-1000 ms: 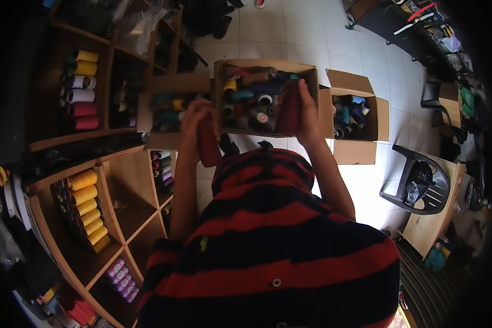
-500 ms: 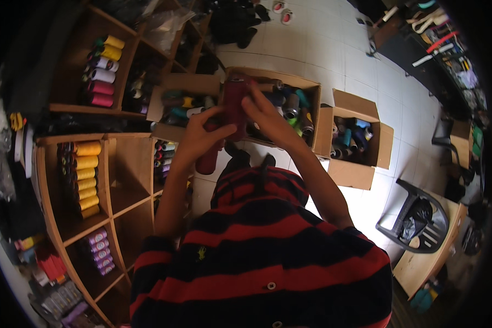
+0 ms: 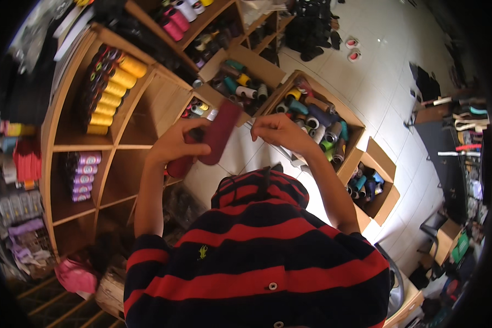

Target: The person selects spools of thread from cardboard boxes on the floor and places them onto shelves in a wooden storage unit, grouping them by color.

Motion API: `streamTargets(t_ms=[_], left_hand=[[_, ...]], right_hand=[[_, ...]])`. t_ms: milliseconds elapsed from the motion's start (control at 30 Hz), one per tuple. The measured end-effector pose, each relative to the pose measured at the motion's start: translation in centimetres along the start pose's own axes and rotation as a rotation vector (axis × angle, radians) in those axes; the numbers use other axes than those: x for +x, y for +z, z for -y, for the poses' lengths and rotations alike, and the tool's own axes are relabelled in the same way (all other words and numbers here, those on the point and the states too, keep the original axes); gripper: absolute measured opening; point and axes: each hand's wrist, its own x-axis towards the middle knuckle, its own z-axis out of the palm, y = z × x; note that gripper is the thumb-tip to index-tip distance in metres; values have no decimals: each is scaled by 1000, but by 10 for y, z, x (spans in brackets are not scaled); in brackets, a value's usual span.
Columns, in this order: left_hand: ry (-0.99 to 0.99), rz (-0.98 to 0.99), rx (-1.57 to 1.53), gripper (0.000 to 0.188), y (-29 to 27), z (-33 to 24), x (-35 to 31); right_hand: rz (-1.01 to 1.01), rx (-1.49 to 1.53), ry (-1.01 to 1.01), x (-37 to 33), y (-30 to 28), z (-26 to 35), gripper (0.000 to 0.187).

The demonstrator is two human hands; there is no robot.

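Two maroon cones of thread are in my left hand. The upper thread cone stands tilted between thumb and fingers, slightly blurred. The lower thread cone hangs under the palm, partly covered by the hand. My right hand is just right of the upper cone, apart from it. Its fingers are loosely bent, and nothing shows in them. Behind and beyond it stands a large cardboard box of mixed thread cones.
To the left, a wooden shelf unit holds rows of yellow thread cones and purple-and-white spools. Another open cardboard box of cones lies ahead. A smaller box stands right, on the white tiled floor.
My view has turned left, toward the shelf unit. My right hand has come off the upper maroon cone and moved right. My left hand still holds both cones.
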Motion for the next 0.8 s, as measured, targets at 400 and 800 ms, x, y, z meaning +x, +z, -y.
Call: streamTargets(t_ms=[400, 800], left_hand=[[-143, -365, -29, 57, -27, 74, -137], [126, -537, 145, 43, -38, 161, -276]], right_hand=[[314, -337, -115, 62, 158, 39, 17], [433, -522, -173, 156, 287, 34, 21]])
